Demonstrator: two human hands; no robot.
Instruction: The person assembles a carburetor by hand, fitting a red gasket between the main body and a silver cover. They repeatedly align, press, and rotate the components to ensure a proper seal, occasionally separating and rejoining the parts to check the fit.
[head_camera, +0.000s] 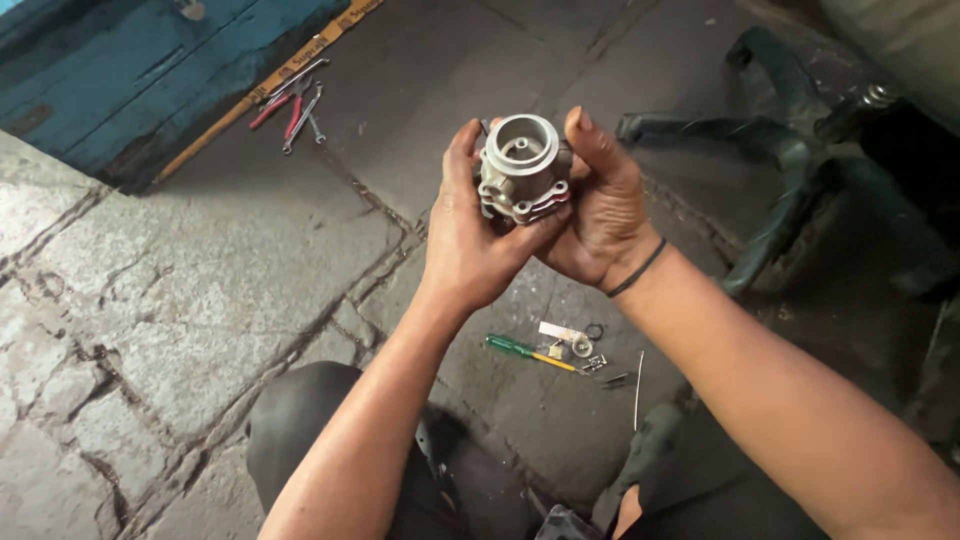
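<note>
Both my hands hold a small grey metal engine part with a round open bore on top and a red gasket edge at its base. My left hand cups it from the left and below, thumb up along its side. Around its right side wraps my right hand, thumb raised beside the bore; a thin black band circles that wrist. The part is held above a stone floor.
A green-handled screwdriver and several small loose metal parts lie on the floor below my hands. Red-handled pliers and wrenches lie at the back left by a blue wooden board. A dark chair base stands at right.
</note>
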